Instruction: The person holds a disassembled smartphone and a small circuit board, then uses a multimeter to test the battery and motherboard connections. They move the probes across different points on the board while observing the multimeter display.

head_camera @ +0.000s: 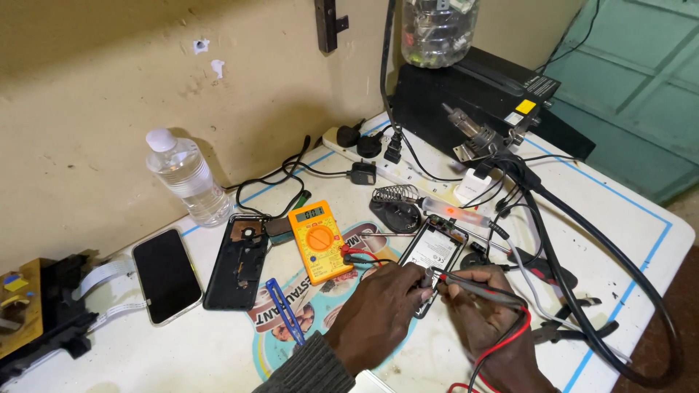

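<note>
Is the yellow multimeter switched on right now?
On. The yellow multimeter lies flat on the table with dark digits lit on its grey display, while both hands press probes to the opened phone.

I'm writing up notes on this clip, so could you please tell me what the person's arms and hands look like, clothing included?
Both hands are bare: no gloves, rings or watch show. The left hand comes out of a dark grey ribbed knit sleeve with a snug cuff at the wrist. The right hand shows no sleeve up to the picture's lower edge; its wrist is partly hidden by red and black wires.
</note>
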